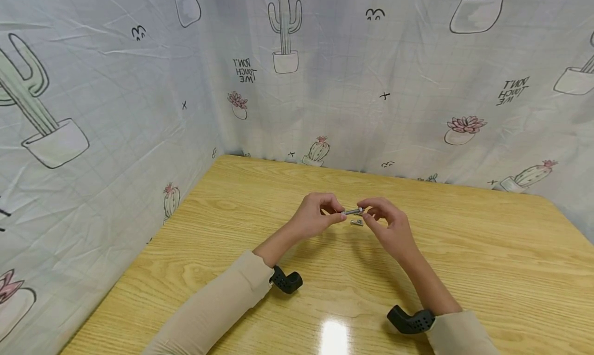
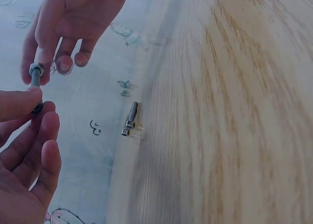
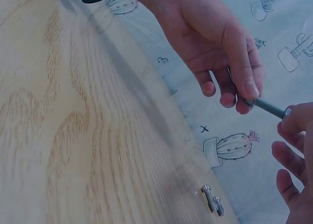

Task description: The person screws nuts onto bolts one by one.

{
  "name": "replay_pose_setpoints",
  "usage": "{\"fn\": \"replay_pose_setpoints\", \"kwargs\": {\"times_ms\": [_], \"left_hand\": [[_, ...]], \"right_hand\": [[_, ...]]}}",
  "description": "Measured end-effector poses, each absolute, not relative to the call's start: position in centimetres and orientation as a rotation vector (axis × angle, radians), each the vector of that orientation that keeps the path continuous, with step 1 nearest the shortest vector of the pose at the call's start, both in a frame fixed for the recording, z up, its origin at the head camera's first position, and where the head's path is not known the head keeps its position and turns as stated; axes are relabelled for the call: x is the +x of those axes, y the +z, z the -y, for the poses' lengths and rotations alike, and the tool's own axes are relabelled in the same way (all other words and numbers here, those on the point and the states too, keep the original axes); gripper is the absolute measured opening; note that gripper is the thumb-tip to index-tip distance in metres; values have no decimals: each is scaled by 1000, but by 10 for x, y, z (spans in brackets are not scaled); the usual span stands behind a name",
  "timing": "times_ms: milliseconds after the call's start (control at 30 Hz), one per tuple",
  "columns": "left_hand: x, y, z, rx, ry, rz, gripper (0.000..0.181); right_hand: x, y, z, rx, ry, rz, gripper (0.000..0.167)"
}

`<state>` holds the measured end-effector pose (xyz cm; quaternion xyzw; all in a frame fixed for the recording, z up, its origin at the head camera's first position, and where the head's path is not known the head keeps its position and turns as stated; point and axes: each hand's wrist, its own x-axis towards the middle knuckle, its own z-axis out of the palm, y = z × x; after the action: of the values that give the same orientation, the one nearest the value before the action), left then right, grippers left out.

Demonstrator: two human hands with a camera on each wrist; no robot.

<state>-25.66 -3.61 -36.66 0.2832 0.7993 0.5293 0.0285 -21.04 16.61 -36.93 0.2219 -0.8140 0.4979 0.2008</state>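
A threaded metal bolt (image 3: 270,108) is held in the air between both hands, roughly level in the head view. My left hand (image 1: 317,215) pinches one end between thumb and index finger; its other fingers are loosely bent. At the opposite end, a hex nut (image 2: 35,69) sits on the bolt, and my right hand (image 1: 389,226) pinches it with thumb and fingertips. The fingers partly hide both ends of the bolt. Just below the hands, small socket-head screws (image 1: 357,222) lie side by side on the table; the right wrist view shows these screws (image 3: 209,198) close together.
The wood-grain table (image 1: 260,190) extends around the hands. A pale cactus-print cloth (image 1: 343,102) hangs along its back and left edges. Each wrist wears a black camera mount (image 1: 410,320). Light glares off the table's near part.
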Motion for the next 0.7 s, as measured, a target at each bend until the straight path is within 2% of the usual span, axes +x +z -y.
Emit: {"fn": "replay_pose_setpoints", "kwargs": {"times_ms": [267, 500, 700], "left_hand": [[-257, -367, 35, 870, 1642, -2465, 5], [-257, -367, 35, 875, 1640, -2466, 7], [-256, -367, 35, 871, 1646, -2450, 6]], "right_hand": [[-203, -359, -162, 596, 1385, 2300, 21], [-222, -385, -173, 556, 1379, 2302, 19], [-224, -386, -174, 491, 1345, 2349, 16]]}}
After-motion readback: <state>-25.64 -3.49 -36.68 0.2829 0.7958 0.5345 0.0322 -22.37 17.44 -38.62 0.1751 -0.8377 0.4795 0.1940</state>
